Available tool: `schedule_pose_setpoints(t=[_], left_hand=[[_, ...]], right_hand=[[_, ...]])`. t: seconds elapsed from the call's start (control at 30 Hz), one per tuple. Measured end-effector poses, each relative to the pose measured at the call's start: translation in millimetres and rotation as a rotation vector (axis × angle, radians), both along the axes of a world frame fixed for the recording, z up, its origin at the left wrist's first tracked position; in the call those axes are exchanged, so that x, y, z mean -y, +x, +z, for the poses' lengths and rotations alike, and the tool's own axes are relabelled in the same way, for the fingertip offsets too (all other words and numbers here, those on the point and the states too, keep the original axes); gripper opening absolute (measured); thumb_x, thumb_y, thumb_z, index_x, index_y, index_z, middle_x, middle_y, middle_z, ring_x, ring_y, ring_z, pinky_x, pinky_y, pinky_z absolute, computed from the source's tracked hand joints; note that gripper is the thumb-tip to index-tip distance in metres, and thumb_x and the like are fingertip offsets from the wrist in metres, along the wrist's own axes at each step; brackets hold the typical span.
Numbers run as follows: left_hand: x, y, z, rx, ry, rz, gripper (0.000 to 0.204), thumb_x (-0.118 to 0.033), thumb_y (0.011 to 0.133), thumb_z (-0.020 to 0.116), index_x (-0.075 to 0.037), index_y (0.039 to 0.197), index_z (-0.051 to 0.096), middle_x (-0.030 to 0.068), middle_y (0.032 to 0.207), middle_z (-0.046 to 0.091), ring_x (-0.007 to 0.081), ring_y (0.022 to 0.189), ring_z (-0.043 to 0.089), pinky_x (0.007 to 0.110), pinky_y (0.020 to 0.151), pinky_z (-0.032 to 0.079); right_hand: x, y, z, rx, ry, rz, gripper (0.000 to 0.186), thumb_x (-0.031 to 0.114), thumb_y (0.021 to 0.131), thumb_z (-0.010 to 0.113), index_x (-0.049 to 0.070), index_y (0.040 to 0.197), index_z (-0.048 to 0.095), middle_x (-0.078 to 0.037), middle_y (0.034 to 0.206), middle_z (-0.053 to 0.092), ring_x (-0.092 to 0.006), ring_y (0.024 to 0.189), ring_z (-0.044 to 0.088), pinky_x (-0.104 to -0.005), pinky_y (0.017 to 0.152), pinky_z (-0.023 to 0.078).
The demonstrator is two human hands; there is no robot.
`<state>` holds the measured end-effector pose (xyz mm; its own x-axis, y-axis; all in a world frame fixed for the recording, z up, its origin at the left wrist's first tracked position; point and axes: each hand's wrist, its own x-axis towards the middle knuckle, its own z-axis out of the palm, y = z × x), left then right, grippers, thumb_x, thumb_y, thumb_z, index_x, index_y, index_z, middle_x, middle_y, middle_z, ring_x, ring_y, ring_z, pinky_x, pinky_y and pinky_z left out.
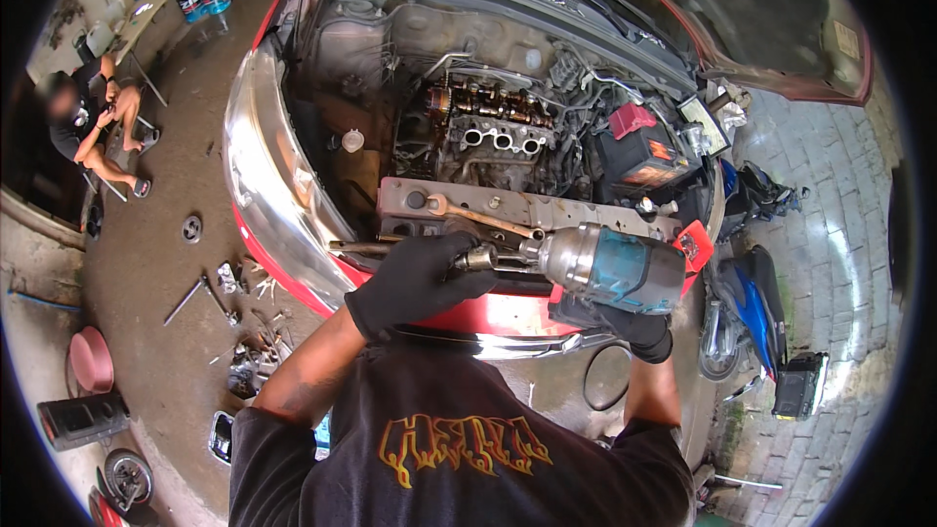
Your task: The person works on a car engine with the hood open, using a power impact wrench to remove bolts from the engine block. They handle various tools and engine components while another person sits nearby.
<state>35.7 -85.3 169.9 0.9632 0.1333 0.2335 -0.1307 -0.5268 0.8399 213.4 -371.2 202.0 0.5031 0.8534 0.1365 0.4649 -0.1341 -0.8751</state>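
My left hand (410, 278), in a black glove, is closed around a short metal socket (478, 259) over the car's front edge. In my gloved right hand (630, 325) is a teal and black impact wrench (620, 268) with a silver nose. Its drive end points left, close to the socket; whether the two touch, I cannot tell. Just beyond both hands a combination wrench (478, 215) lies on the grey front crossmember (586, 213). Behind that sits the opened engine (498, 137), its camshafts and three round ports exposed.
A battery (649, 156) stands at the engine bay's right, beneath the raised hood (781, 29). A red tray (693, 246) is near the right headlight. Loose tools and parts (259, 361) litter the floor at left. A person (93, 122) sits at far left; a blue motorcycle (747, 307) stands right.
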Motion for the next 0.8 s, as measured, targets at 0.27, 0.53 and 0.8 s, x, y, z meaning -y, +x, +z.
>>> schedule_pose_setpoints(t=[0.27, 0.53, 0.8], left_hand=[[-11, -5, 17, -0.038, -0.008, -0.209, 0.045, -0.032, 0.091, 0.073, -0.007, 0.127, 0.065, 0.0192, 0.095, 0.072, 0.0370, 0.085, 0.071, 0.041, 0.075, 0.054], [-5, -4, 10, 0.068, 0.654, 0.113, 0.036, -0.031, 0.086, 0.073, -0.006, 0.110, 0.061, 0.0165, 0.079, 0.067, 0.0329, 0.068, 0.068, 0.044, 0.060, 0.053], [-34, 17, 2, -0.126, 0.892, 0.066, 0.028, -0.021, 0.085, 0.067, -0.004, 0.105, 0.058, 0.0124, 0.079, 0.068, 0.0285, 0.062, 0.069, 0.044, 0.053, 0.052]], right_hand=[[-33, 17, 26, 0.692, 0.028, 0.334, 0.039, 0.026, 0.079, 0.084, 0.012, 0.113, 0.073, -0.009, 0.115, 0.071, -0.0309, 0.103, 0.068, -0.0454, 0.091, 0.052], [-49, 3, 31, -0.016, -0.162, 0.369, 0.034, 0.022, 0.093, 0.072, 0.007, 0.124, 0.067, -0.007, 0.106, 0.072, -0.0209, 0.093, 0.070, -0.0362, 0.079, 0.055], [-71, -2, -9, -0.873, -0.275, 0.052, 0.038, 0.017, 0.095, 0.067, 0.002, 0.130, 0.059, -0.009, 0.099, 0.069, -0.0125, 0.063, 0.062, -0.0299, 0.058, 0.052]])
